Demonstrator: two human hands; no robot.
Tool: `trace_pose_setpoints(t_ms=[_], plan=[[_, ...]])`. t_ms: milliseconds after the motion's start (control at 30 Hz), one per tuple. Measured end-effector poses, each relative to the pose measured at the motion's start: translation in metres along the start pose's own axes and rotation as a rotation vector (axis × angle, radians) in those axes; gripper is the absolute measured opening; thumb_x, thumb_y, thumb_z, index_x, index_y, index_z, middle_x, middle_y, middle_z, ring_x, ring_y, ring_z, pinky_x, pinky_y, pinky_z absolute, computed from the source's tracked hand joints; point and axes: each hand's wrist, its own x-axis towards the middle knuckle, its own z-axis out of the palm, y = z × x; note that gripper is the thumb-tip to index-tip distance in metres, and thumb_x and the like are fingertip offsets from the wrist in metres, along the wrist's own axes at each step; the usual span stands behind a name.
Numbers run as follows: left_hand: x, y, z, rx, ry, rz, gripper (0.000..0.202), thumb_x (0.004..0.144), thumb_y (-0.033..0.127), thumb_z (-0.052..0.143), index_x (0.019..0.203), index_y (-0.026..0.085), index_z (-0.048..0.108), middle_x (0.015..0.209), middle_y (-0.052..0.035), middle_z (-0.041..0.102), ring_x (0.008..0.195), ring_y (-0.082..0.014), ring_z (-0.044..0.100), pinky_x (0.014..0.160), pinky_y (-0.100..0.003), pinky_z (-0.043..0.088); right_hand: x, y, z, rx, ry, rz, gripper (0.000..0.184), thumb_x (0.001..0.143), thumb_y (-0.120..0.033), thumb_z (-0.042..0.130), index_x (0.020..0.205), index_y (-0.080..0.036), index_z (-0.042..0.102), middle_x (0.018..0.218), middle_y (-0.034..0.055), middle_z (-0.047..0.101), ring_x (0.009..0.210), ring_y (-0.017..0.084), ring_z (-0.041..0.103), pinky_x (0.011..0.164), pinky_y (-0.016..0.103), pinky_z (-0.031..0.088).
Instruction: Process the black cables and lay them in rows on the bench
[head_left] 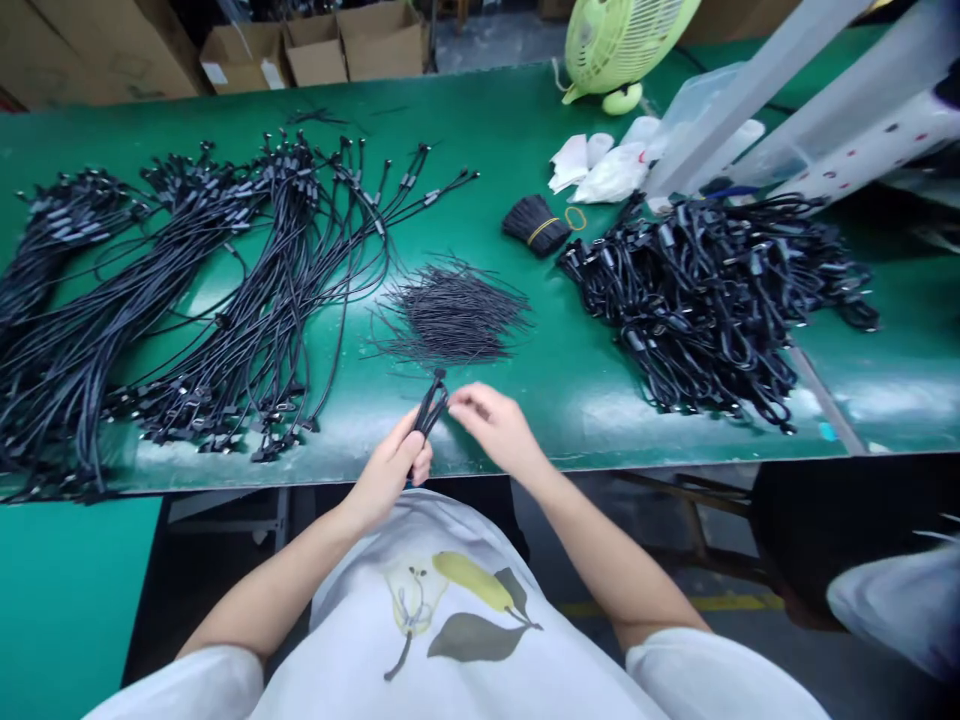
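My left hand is closed round a folded black cable just in front of the green table's near edge. My right hand pinches at the top of that same cable with its fingertips together. Just beyond both hands lies a loose heap of thin black twist ties. A wide spread of long unbundled black cables covers the table's left half. A pile of coiled, tied black cables lies on the right.
A banded bunch of black ties and a yellow rubber band lie beyond the pile. White plastic bags, a green fan and cardboard boxes stand at the back. Another person's head shows at lower right.
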Motion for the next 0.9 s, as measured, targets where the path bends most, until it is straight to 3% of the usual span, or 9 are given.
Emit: trace_pose_setpoints(t_ms=[100, 167, 267, 367, 400, 467, 600, 767, 900], plan=[[0.004, -0.003, 0.001, 0.016, -0.044, 0.005, 0.056, 0.087, 0.048, 0.058, 0.132, 0.017, 0.045, 0.062, 0.0078, 0.035, 0.049, -0.0069, 0.033, 0.049, -0.020, 0.029, -0.028, -0.014, 0.026, 0.121, -0.128, 0.035, 0.015, 0.089, -0.030, 0.052, 0.090, -0.018, 0.060, 0.078, 0.0008, 0.059, 0.064, 0.012, 0.052, 0.061, 0.024, 0.042], [0.003, -0.005, -0.002, 0.112, -0.030, 0.030, 0.054, 0.088, 0.049, 0.055, 0.129, 0.014, 0.050, 0.062, 0.0066, 0.037, 0.050, -0.0074, 0.033, 0.049, -0.021, 0.030, -0.038, -0.018, 0.031, -0.010, -0.103, -0.058, 0.015, 0.091, -0.027, 0.050, 0.091, -0.017, 0.061, 0.079, 0.0022, 0.058, 0.066, 0.012, 0.052, 0.062, 0.024, 0.041], [0.001, -0.007, -0.006, 0.450, 0.079, 0.169, 0.045, 0.090, 0.046, 0.051, 0.124, 0.016, 0.057, 0.069, 0.0010, 0.050, 0.057, -0.0120, 0.044, 0.056, -0.024, 0.037, -0.042, -0.020, 0.026, -0.446, -0.073, -0.359, 0.023, 0.095, -0.021, 0.041, 0.086, -0.016, 0.062, 0.075, 0.0051, 0.058, 0.070, 0.015, 0.051, 0.065, 0.028, 0.038], [0.001, -0.009, -0.010, 0.760, 0.148, 0.323, 0.035, 0.089, 0.037, 0.051, 0.119, 0.022, 0.063, 0.092, -0.0063, 0.064, 0.086, -0.0208, 0.057, 0.076, -0.029, 0.044, -0.037, -0.023, 0.018, -0.790, -0.139, -0.719, 0.030, 0.096, -0.014, 0.034, 0.089, -0.013, 0.063, 0.085, 0.0102, 0.061, 0.075, 0.017, 0.051, 0.065, 0.032, 0.037], [0.002, -0.009, -0.011, 0.796, 0.135, 0.321, 0.033, 0.088, 0.035, 0.050, 0.115, 0.022, 0.064, 0.092, -0.0064, 0.065, 0.090, -0.0217, 0.058, 0.078, -0.029, 0.044, -0.035, -0.024, 0.015, -0.856, -0.168, -0.829, 0.030, 0.095, -0.012, 0.033, 0.093, -0.011, 0.063, 0.093, 0.0126, 0.062, 0.080, 0.018, 0.051, 0.066, 0.033, 0.037], [0.003, -0.009, -0.014, 0.790, 0.075, 0.224, 0.028, 0.088, 0.036, 0.047, 0.098, 0.019, 0.067, 0.071, -0.0035, 0.061, 0.072, -0.0193, 0.057, 0.067, -0.028, 0.043, -0.031, -0.029, 0.011, -0.967, -0.213, -0.985, 0.031, 0.095, -0.012, 0.032, 0.103, -0.008, 0.062, 0.112, 0.0156, 0.059, 0.092, 0.020, 0.052, 0.068, 0.034, 0.038], [0.003, -0.007, -0.016, 0.661, -0.061, -0.001, 0.035, 0.088, 0.045, 0.045, 0.071, 0.017, 0.057, 0.049, 0.0048, 0.040, 0.046, -0.0104, 0.033, 0.046, -0.023, 0.027, -0.026, -0.040, 0.005, -1.100, -0.299, -1.170, 0.030, 0.096, -0.014, 0.034, 0.111, -0.010, 0.059, 0.128, 0.0131, 0.051, 0.103, 0.020, 0.051, 0.072, 0.032, 0.039], [-0.001, -0.007, -0.015, 0.560, -0.113, -0.138, 0.032, 0.077, 0.044, 0.059, 0.063, 0.018, 0.046, 0.050, 0.0062, 0.039, 0.046, -0.0081, 0.032, 0.044, -0.020, 0.026, -0.026, -0.044, 0.005, -1.062, -0.405, -1.139, 0.030, 0.100, -0.019, 0.027, 0.091, -0.014, 0.055, 0.085, 0.0061, 0.058, 0.075, 0.015, 0.054, 0.064, 0.030, 0.036], [0.000, -0.009, -0.013, 0.471, -0.109, -0.216, 0.031, 0.073, 0.041, 0.065, 0.064, 0.018, 0.046, 0.052, 0.0068, 0.037, 0.048, -0.0070, 0.030, 0.044, -0.019, 0.025, -0.034, -0.048, 0.011, -1.084, -0.405, -1.061, 0.030, 0.100, -0.018, 0.026, 0.088, -0.013, 0.053, 0.077, 0.0049, 0.054, 0.070, 0.015, 0.053, 0.061, 0.030, 0.034]])
